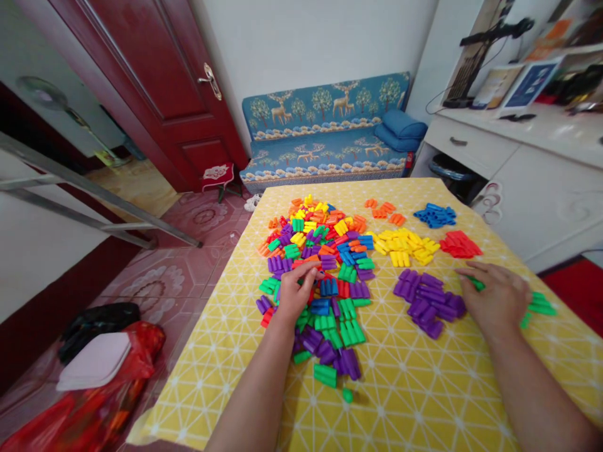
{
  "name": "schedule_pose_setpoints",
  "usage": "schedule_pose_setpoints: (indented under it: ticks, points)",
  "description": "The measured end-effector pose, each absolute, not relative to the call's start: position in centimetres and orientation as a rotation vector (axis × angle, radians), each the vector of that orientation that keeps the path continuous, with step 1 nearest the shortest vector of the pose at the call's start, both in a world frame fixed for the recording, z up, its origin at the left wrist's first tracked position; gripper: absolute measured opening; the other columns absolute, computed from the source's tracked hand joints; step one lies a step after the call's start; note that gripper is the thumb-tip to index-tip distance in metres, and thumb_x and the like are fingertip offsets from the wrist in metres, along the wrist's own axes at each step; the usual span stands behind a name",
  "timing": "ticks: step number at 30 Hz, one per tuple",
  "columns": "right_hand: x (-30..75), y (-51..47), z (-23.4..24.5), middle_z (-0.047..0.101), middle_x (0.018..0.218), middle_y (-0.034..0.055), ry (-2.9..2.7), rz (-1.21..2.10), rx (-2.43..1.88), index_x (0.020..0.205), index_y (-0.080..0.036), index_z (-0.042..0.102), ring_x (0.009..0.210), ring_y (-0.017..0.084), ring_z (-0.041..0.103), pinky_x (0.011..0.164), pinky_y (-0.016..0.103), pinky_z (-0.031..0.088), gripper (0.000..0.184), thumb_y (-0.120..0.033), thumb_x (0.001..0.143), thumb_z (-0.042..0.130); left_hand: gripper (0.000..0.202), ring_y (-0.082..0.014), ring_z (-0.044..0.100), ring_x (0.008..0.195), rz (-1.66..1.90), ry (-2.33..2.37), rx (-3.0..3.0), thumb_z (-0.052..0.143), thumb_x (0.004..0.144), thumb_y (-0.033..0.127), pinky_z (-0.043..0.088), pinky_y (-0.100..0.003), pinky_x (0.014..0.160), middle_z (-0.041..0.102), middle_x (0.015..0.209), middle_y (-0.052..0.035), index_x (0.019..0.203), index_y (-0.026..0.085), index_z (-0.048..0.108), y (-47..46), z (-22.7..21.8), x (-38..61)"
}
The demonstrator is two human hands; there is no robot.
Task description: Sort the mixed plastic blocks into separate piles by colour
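My left hand [298, 290] reaches into a big mixed heap of ribbed plastic building blocks [351, 333]. Its thumb and forefinger come together over the heap, and whatever lies between them is hard to see. On the right, my right hand [497, 295] is curled around a green block [477, 284], partly hidden by the fingers. Beyond that hand lie a few green blocks [541, 304]. Purple blocks [428, 301] form a pile just left of it. Sorted by colour, yellow blocks [402, 245], red blocks [460, 245], blue blocks [436, 215] and orange blocks [386, 210] sit farther back.
A yellow patterned cloth [226, 358] covers the table. One small green piece [347, 395] lies near the front. Behind the table stands a blue sofa [325, 132]; a white cabinet [532, 169] is at the right. Bags [101, 326] rest on the floor at left.
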State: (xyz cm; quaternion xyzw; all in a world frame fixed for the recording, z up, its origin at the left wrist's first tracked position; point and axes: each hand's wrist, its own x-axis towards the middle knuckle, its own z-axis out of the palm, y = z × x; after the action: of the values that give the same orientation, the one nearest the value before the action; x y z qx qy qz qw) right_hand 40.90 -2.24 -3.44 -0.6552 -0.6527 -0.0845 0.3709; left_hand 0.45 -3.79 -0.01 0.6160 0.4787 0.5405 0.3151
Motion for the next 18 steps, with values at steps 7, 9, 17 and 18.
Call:
schedule_pose_setpoints:
  ticks: [7, 9, 17, 18]
  points:
    - [27.7, -5.0, -0.5, 0.067, 0.11, 0.0048, -1.925, 0.334, -1.125, 0.1, -0.025, 0.069, 0.103, 0.02, 0.062, 0.092, 0.038, 0.05, 0.021, -0.021, 0.089, 0.052, 0.039, -0.0194, 0.07, 0.08, 1.599, 1.052, 1.244, 0.052, 0.091, 0.047, 0.057, -0.034, 0.077, 0.074, 0.091, -0.0079, 0.11, 0.016, 0.067, -4.1, 2.7, 0.4]
    - [24.6, -5.6, -0.5, 0.065, 0.116, 0.005, -2.048, 0.44, -1.033, 0.108, -0.026, 0.067, 0.109, 0.02, 0.059, 0.095, 0.039, 0.049, 0.026, -0.018, 0.088, 0.052, 0.041, -0.0212, 0.07, 0.088, 1.562, 1.031, 1.261, 0.048, 0.093, 0.048, 0.056, -0.035, 0.082, 0.073, 0.098, -0.0094, 0.112, 0.016, 0.066, -4.0, 3.8, -0.3]
    - [18.2, -2.9, -1.6, 0.063, 0.122, 0.0054, -2.247, 0.425, -1.123, 0.12, -0.026, 0.064, 0.114, 0.024, 0.052, 0.097, 0.044, 0.046, 0.044, -0.01, 0.08, 0.056, 0.046, -0.0269, 0.058, 0.114, 0.684, 1.47, 2.164, 0.062, 0.072, 0.004, 0.042, -0.042, 0.103, 0.068, 0.116, -0.0068, 0.113, 0.022, 0.069, -3.3, 4.0, -2.5]
    - [17.8, -2.5, -1.7, 0.065, 0.118, 0.0049, -2.222, 0.413, -1.163, 0.118, -0.026, 0.065, 0.11, 0.024, 0.053, 0.095, 0.043, 0.046, 0.04, -0.013, 0.08, 0.058, 0.051, -0.027, 0.057, 0.115, 0.627, 1.51, 2.22, 0.062, 0.071, 0.004, 0.042, -0.042, 0.104, 0.067, 0.119, -0.0067, 0.118, 0.023, 0.066, -3.3, 3.5, -2.4]
